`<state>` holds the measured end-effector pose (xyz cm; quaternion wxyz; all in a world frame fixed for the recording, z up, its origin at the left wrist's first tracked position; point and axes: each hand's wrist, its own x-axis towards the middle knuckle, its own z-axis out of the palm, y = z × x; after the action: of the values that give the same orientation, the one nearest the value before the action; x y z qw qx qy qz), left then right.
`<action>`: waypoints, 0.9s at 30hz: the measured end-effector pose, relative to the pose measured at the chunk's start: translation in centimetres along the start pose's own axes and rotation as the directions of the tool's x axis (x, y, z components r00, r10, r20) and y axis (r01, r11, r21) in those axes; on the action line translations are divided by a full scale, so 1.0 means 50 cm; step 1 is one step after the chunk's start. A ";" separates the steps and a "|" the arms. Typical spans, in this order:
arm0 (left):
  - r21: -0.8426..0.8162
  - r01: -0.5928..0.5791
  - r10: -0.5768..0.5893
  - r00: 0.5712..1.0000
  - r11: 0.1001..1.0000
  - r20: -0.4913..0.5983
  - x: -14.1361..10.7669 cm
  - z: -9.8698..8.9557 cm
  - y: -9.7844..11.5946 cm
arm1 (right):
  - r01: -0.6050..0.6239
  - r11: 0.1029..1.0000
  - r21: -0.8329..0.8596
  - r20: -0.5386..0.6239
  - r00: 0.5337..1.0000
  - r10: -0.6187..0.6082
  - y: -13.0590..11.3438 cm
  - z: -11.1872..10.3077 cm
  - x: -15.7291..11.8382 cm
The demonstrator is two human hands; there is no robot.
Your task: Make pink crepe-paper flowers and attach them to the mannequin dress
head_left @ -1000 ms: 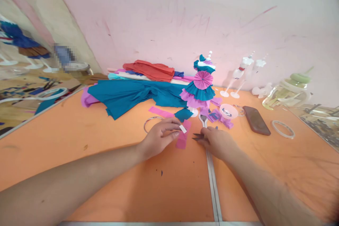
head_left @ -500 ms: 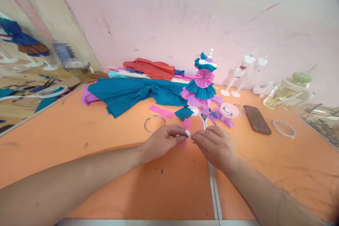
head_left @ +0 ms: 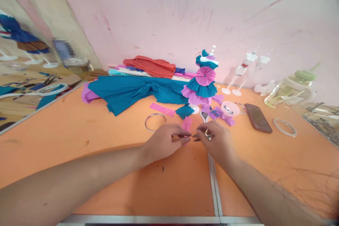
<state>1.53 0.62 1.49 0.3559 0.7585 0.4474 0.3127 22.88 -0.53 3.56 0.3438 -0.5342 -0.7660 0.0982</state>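
Near the middle of the table, my left hand has its thumb and index finger stretched forward and slightly apart, with nothing visible between them. Facing it, my right hand is closed around small thread snips, whose two pointed blades stick out leftward, parted, toward my left fingertips. Under and behind the left fingertips lies a pink paper strip. Just beyond stands a miniature dress form dressed in teal and pink pleated crepe paper with a round rosette.
Teal crepe paper spreads along the back, with folded red paper behind it. A tape ring lies left. To the right are a small pink bowl, a phone, a white tape roll, bare dress forms and a green-lidded jug.
The small white piece that was between my fingertips is out of sight. My hands have moved slightly apart, and the snips' blades now show clearly in my right hand.
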 end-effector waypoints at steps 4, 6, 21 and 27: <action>-0.007 -0.058 0.058 0.998 0.998 0.019 -0.002 0.003 -0.001 | 0.103 0.994 -0.043 0.029 0.994 -0.102 -0.020 0.011 -0.017; 0.031 -0.113 0.112 0.993 0.993 0.030 -0.003 0.003 -0.001 | 0.111 0.994 -0.023 0.064 0.992 -0.109 -0.023 0.016 -0.021; -0.126 0.018 -0.019 1.000 0.992 -0.004 -0.001 -0.004 -0.002 | 0.142 0.975 0.170 0.099 0.982 -0.160 -0.007 0.025 -0.026; -0.309 0.121 -0.089 0.989 0.943 0.117 0.005 -0.009 -0.009 | 0.307 0.951 -0.046 0.077 0.950 -0.303 0.007 0.028 -0.032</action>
<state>1.04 1.12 1.40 0.5109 0.6819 0.4128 0.3220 22.57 -1.50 1.65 0.3129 -0.4153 -0.8532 0.0403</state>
